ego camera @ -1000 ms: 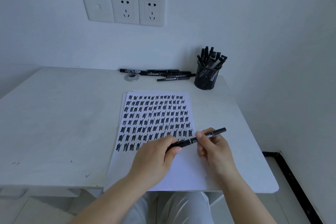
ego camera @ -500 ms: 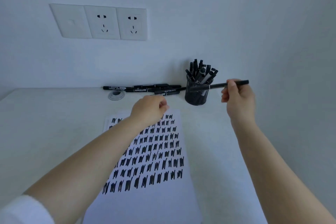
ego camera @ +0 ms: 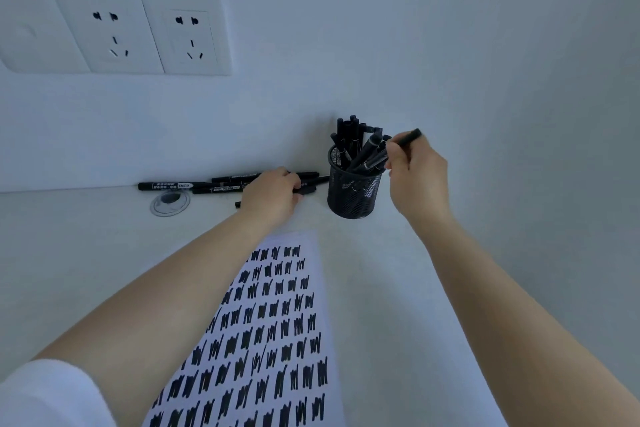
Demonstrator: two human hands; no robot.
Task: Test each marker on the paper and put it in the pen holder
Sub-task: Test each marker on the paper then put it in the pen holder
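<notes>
Markers (ego camera: 166, 185) lying on the counter (ego camera: 69, 253) by the far wall: white label bands with print, too blurred to read. Pen holder (ego camera: 353, 194): small pale lettering on the mesh wall, illegible. Paper (ego camera: 277, 322): rows of black test scribbles only, no words or numbers. Nothing legible anywhere.

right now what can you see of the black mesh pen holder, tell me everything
The pen holder is a round cup of black wire mesh, metal by the look of it, standing upright on the white table near the wall, beyond the far right corner of the paper. It is crowded with black markers that stick out above its rim at mixed angles. The right hand holds one more marker slanted over its right rim; whether the hand touches the cup I cannot tell. The left hand is to its left, apart from it.
</notes>
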